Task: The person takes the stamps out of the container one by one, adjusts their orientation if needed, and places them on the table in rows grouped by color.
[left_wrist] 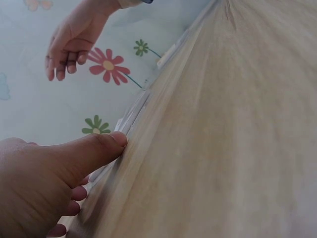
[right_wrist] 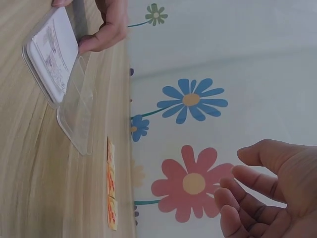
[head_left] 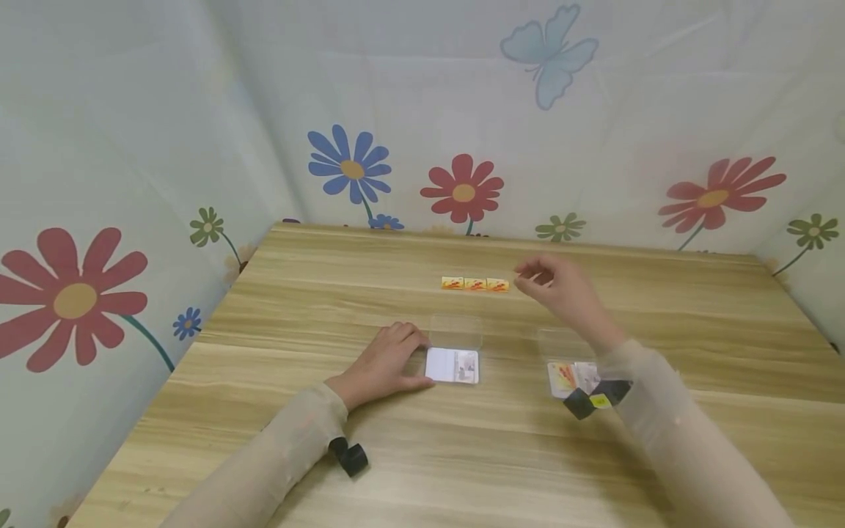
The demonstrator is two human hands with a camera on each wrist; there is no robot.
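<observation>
On the worktop (head_left: 436, 469), the left hand (head_left: 386, 363) grips a clear box (head_left: 455, 331) by its left side, lid opened toward the far edge, hinge running left to right. Inside, white sits left, a printed picture right. The right hand (head_left: 557, 286), loosely curled, empty, hovers beside three orange cards (head_left: 475, 284), their row's long axis left to right. A second box (head_left: 557, 341) holds orange and grey prints.

Yellow-and-red cards (head_left: 475, 284), clear case (head_left: 455, 340), tan streaked table (head_left: 462, 462), white flower-printed backdrop (head_left: 409, 88)

Case (head_left: 456, 332), clear smooth plastic; orange cards (head_left: 475, 284), printed paper; table (head_left: 462, 455), smooth wood grain; backdrop (head_left: 409, 88), creased matt cloth
</observation>
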